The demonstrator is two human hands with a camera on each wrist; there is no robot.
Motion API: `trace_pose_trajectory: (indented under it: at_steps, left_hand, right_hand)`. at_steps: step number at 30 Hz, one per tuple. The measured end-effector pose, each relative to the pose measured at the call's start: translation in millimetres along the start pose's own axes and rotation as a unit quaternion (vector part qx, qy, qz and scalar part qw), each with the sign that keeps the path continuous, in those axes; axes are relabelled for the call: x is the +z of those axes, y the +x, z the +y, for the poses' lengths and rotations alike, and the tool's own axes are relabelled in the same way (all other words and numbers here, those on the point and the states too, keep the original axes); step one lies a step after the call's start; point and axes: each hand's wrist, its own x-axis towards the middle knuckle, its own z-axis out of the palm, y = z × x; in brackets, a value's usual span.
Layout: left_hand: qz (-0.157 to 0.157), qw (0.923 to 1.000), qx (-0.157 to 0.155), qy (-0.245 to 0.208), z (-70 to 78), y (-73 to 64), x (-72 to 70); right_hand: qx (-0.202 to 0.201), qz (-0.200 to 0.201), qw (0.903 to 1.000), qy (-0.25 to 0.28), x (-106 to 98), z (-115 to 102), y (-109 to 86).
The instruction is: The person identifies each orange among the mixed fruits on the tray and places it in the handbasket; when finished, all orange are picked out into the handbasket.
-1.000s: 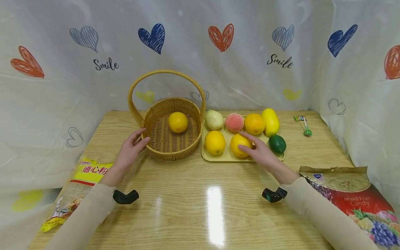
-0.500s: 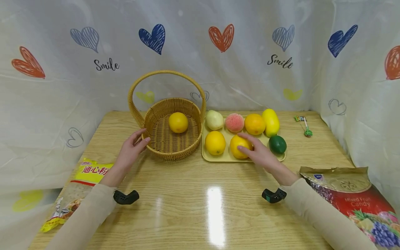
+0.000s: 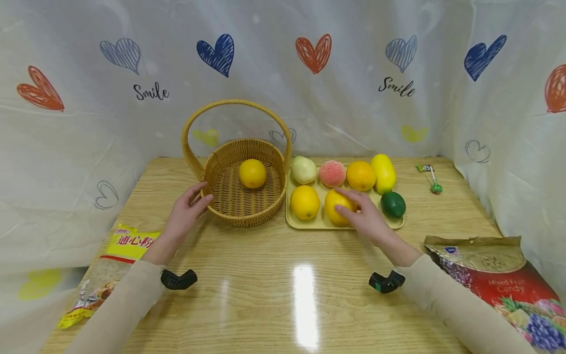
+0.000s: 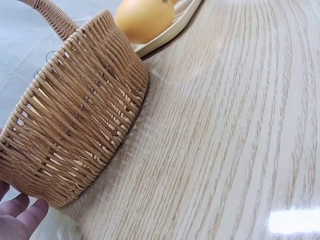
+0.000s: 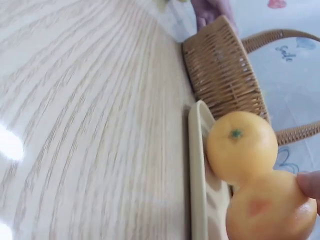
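My right hand (image 3: 369, 216) grips an orange (image 3: 336, 209) at the front of the cream tray (image 3: 318, 225). Thumb and fingers lie on opposite sides of it. In the right wrist view, a fingertip (image 5: 310, 184) presses that orange (image 5: 267, 210), close to another orange (image 5: 242, 145). At the wicker basket (image 3: 245, 219), my left hand (image 3: 187, 206) touches the left outer side with relaxed fingers; their tips (image 4: 34, 212) show low against the weave in the left wrist view. One orange (image 3: 252, 173) lies inside the basket.
The tray also bears a pale green fruit (image 3: 303, 170), a peach (image 3: 332, 173), an orange (image 3: 360, 175), a yellow oblong fruit (image 3: 383, 173) and a dark green fruit (image 3: 392, 204). A pasta bag (image 3: 110, 275) lies left, a candy bag (image 3: 499, 280) right, a lollipop (image 3: 435, 184) behind.
My right hand and the orange in it have shifted slightly left, towards the neighbouring orange. The left hand and basket stay in place.
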Motion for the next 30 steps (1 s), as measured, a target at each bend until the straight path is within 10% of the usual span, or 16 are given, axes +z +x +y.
trace_pose_trajectory:
  at_steps: [8,30]
  left_hand:
    - [0.003,0.9998,0.013,0.012,-30.1,14.7,-9.0]
    - [0.002,0.9996,0.015,0.025,-33.0,16.3,-10.2]
  right_hand:
    - [0.019,0.002,0.9960,0.087,-5.4,-22.3,2.3]
    - [-0.053,-0.080,0.9899,0.105,34.1,-97.7,55.0]
